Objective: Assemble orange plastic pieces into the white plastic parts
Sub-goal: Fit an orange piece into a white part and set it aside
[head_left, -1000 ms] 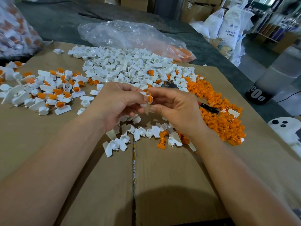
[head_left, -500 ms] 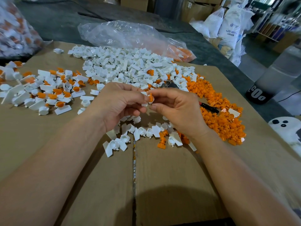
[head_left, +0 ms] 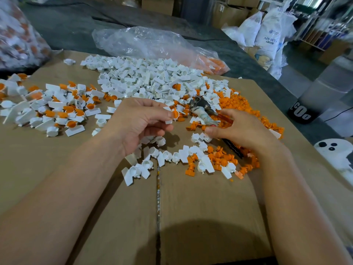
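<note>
While it's held just above the cardboard worktop [head_left: 200, 207], a white part [head_left: 168, 121] w/ a round orange piece [head_left: 175, 114] seated in its ring is pinched betw. thumb & fingers of the left hand [head_left: 139, 123]. The right hand [head_left: 240, 131] is held over the loose orange pieces [head_left: 231, 101], fingers curved; whether anything is gripped can't be told. A metal plier-type tool [head_left: 200, 106], handle wrapped in grubby tape, is seen just by those fingertips. Matte white parts [head_left: 145, 81], ring-plus-flat-tab shaped, are heaped centre-back. Finished white/orange units [head_left: 57, 109] are scattered at left. A crinkled clear plastic bag [head_left: 145, 43] is seen behind.
</note>
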`<action>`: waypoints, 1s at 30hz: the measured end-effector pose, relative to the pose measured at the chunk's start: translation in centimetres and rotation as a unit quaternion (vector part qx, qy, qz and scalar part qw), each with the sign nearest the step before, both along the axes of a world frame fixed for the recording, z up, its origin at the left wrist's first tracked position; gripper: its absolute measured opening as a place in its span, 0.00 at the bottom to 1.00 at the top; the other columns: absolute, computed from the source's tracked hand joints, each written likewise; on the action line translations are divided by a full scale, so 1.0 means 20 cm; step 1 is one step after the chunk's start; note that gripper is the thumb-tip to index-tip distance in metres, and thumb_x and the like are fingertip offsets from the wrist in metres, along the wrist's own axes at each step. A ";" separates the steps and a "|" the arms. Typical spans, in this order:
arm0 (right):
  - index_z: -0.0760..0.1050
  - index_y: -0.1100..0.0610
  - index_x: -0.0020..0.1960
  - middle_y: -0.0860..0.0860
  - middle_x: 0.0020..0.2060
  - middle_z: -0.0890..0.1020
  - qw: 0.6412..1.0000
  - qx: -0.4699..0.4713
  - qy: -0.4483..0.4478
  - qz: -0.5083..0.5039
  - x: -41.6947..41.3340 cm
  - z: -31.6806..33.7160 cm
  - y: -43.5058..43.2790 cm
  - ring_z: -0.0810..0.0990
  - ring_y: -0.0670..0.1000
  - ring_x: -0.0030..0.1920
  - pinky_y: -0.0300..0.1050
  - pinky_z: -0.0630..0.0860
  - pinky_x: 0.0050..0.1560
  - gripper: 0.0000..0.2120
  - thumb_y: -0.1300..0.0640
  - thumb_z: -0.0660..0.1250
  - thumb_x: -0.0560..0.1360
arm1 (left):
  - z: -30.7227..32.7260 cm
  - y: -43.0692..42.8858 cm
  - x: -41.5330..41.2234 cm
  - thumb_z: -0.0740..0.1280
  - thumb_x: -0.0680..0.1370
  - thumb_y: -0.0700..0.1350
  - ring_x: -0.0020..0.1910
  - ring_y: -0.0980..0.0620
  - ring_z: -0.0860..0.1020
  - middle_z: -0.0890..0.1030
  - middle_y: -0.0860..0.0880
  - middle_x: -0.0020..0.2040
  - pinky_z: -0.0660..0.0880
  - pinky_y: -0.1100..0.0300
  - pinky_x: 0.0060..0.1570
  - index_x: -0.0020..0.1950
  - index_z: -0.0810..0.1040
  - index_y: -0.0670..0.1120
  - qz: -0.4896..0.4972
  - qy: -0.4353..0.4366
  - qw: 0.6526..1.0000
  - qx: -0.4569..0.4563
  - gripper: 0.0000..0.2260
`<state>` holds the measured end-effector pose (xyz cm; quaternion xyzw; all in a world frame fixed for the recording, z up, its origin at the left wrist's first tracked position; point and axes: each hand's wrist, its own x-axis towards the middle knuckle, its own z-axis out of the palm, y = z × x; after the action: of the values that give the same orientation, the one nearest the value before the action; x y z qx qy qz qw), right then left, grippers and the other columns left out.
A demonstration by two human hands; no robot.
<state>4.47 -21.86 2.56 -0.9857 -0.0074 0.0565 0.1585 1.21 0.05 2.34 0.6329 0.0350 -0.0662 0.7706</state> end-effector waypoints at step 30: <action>0.78 0.56 0.53 0.49 0.42 0.77 0.988 0.012 -0.150 -0.039 0.02 -0.02 0.04 0.71 0.47 0.41 0.37 0.66 0.34 0.18 0.49 0.70 0.67 | -0.03 0.00 0.02 0.72 0.61 0.38 0.27 0.53 0.80 0.80 0.48 0.26 0.73 0.68 0.23 0.38 0.76 0.41 0.016 -0.023 0.999 -0.043 0.09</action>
<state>4.94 -21.10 2.22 -0.9806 0.0065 -0.0980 0.1698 1.58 0.00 1.74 0.5999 0.0245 -0.0405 0.7986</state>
